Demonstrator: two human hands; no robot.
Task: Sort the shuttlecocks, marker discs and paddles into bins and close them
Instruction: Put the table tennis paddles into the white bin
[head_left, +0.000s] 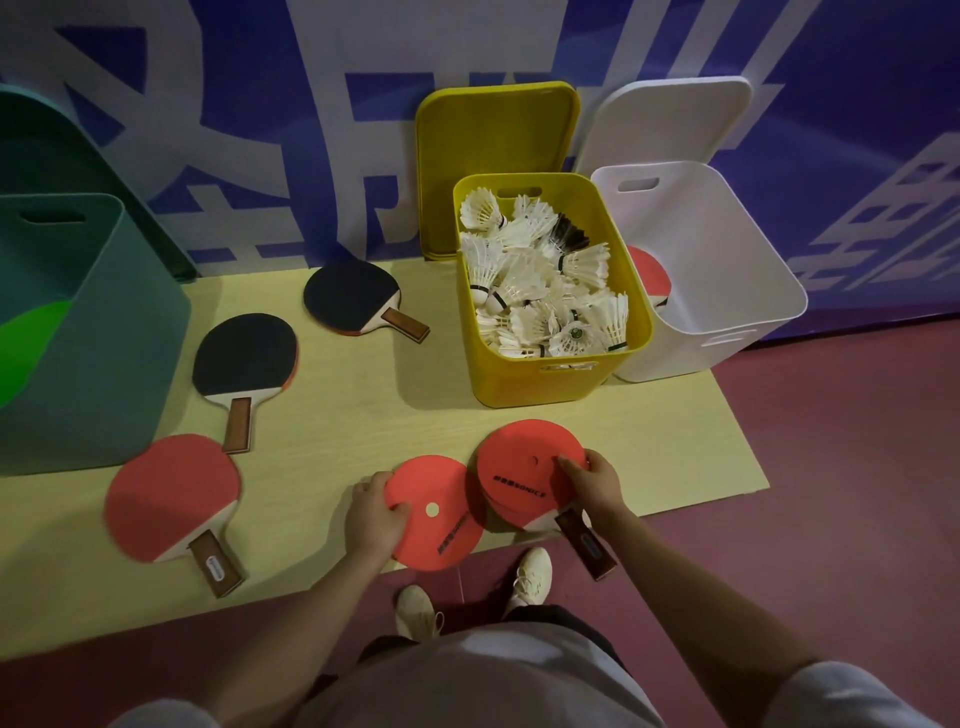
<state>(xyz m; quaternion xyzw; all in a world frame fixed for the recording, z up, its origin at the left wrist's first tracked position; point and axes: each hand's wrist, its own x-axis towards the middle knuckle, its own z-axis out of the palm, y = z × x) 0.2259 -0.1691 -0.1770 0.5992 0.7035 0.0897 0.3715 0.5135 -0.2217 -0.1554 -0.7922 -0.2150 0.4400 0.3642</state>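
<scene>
My left hand (373, 512) grips the left edge of an orange marker disc (436, 512) at the board's front edge. My right hand (592, 480) holds a stack of orange discs (524, 473) that lies over a paddle whose handle (584, 543) sticks out below. The yellow bin (550, 379) is full of white shuttlecocks (540, 291). The white bin (727, 332) holds a red paddle (649, 273). A teal bin (104, 374) stands at the left with a green disc (26, 343) inside. All three bins are open.
Three more paddles lie on the pale board: a red one (171, 499), a black one (244, 358) and another black one (353, 296). The yellow lid (493, 135) and white lid (670, 119) lean on the wall. My shoes (530, 574) stand on the maroon floor.
</scene>
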